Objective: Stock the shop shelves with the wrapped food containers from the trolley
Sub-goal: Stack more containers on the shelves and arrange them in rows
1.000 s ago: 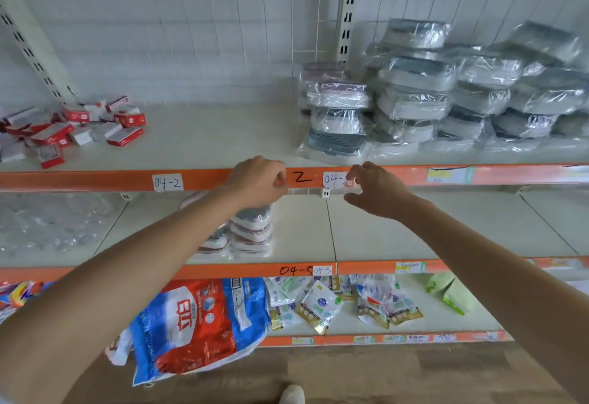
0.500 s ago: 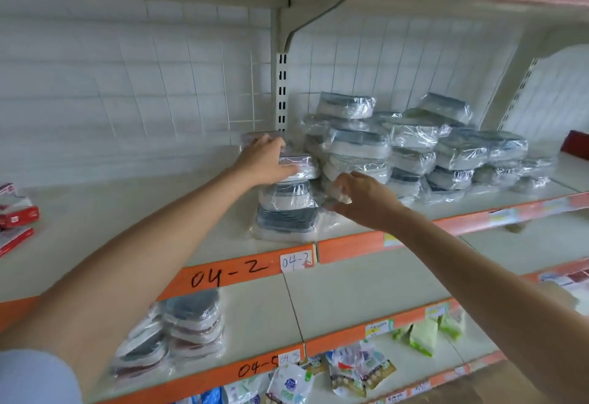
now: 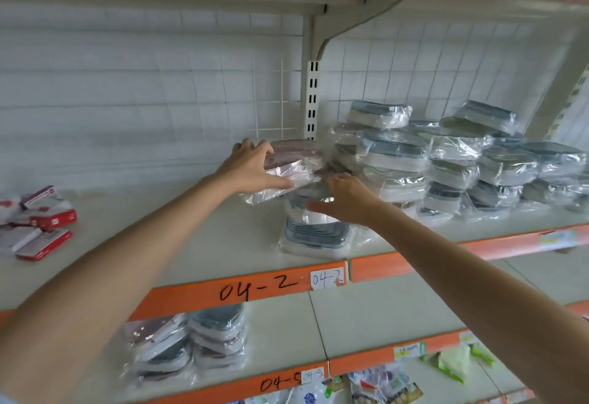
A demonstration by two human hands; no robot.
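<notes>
A short stack of plastic-wrapped food containers stands on the shelf (image 3: 197,237) marked 04-2, with a grey-blue container (image 3: 315,234) at its bottom. My left hand (image 3: 255,167) grips the top pinkish wrapped container (image 3: 296,156), fingers over its lid and thumb under its near edge; it sits tilted and pulled to the left. My right hand (image 3: 345,201) holds the wrapped container just below it from the right side, thumb stretched across the front. A big pile of the same wrapped containers (image 3: 446,164) lies right beside the stack. No trolley is in view.
Red and white small boxes (image 3: 41,221) lie at the shelf's left end. A white upright post (image 3: 312,97) and wire grid stand behind the stack. The shelf below holds more wrapped containers (image 3: 191,346); lower still are packets (image 3: 382,384).
Both hands rose from the orange shelf edge to the container stack. My left hand took hold of the top container and slid it left. The view tilted upward.
</notes>
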